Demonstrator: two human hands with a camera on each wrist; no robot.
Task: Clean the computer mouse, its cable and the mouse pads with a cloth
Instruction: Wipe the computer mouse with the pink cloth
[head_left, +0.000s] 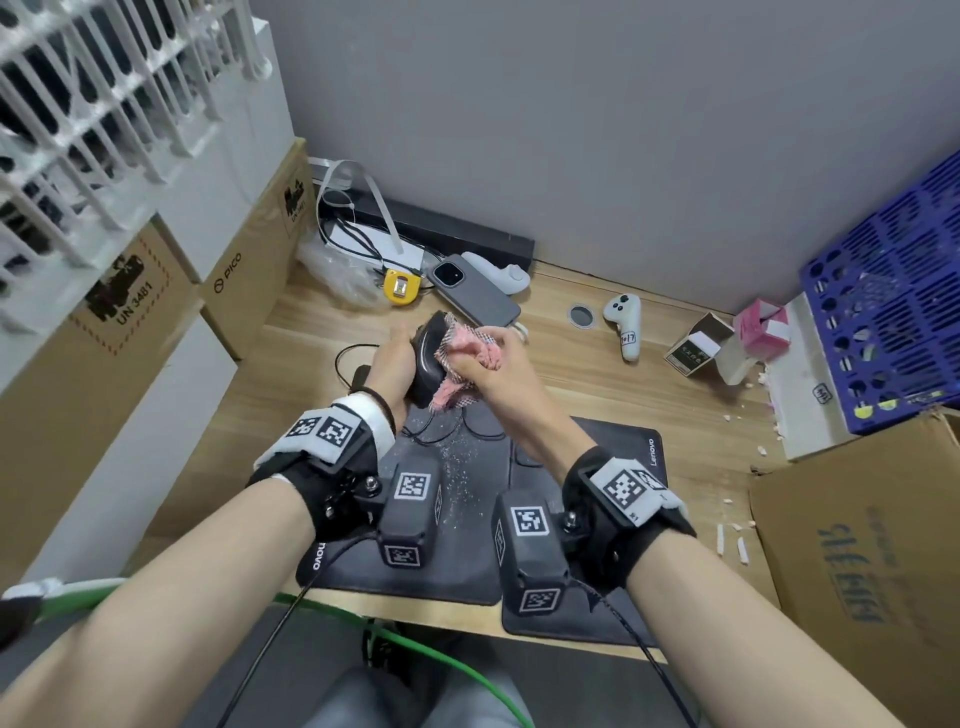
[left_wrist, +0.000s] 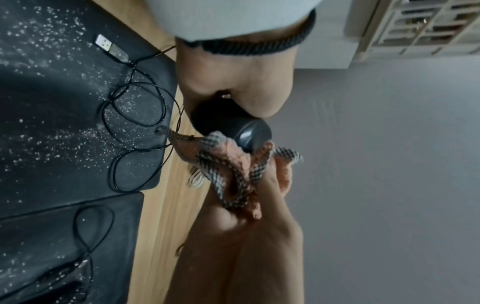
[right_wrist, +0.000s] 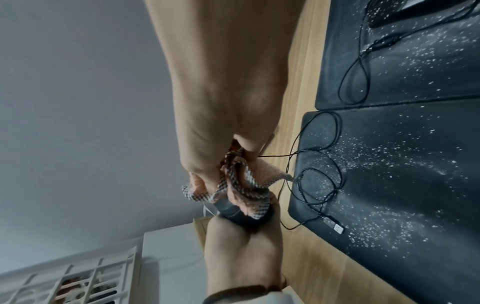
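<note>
My left hand (head_left: 395, 358) grips the black computer mouse (head_left: 428, 358) and holds it up above the desk. My right hand (head_left: 488, 358) clutches a bunched pink cloth (head_left: 470, 345) with a checked border and presses it against the mouse's side. In the left wrist view the mouse (left_wrist: 233, 127) pokes out of my palm with the cloth (left_wrist: 233, 164) wrapped below it. The thin black cable (left_wrist: 135, 115) lies in loops on two black mouse pads (head_left: 467, 514) dusted with white specks, its USB plug (right_wrist: 335, 225) resting on a pad.
On the wooden desk (head_left: 597, 374) behind my hands lie a grey phone (head_left: 472, 291), a yellow tape measure (head_left: 401, 286) and a white controller (head_left: 626, 325). Cardboard boxes (head_left: 244, 280) stand left, a blue crate (head_left: 893, 317) and another box (head_left: 857, 561) right.
</note>
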